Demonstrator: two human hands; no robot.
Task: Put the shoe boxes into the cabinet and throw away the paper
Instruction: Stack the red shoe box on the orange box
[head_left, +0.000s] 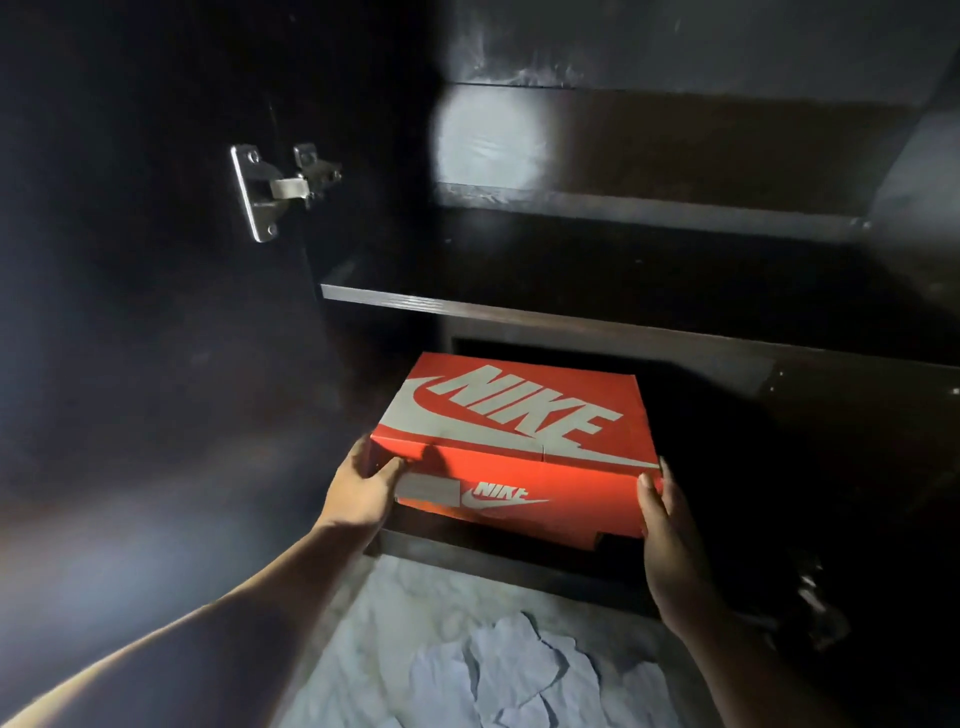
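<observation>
I note: shoe box (514, 441) matt red cardboard | cabinet (571, 312) dark wood-grain | hinge (270, 189) shiny metal | paper (519, 670) crumpled, white

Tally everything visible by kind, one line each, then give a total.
Red shoe box: 1, held by left hand and right hand
Hands: 2
Crumpled paper on the floor: 1 heap, sheets cannot be counted
Metal door hinge: 1
Dark cabinet shelves: 2 visible
Total: 7

Closed red shoe box (519, 441) in cabinet's (571, 317) bottom compartment; crumpled paper (519, 670) on floor
</observation>
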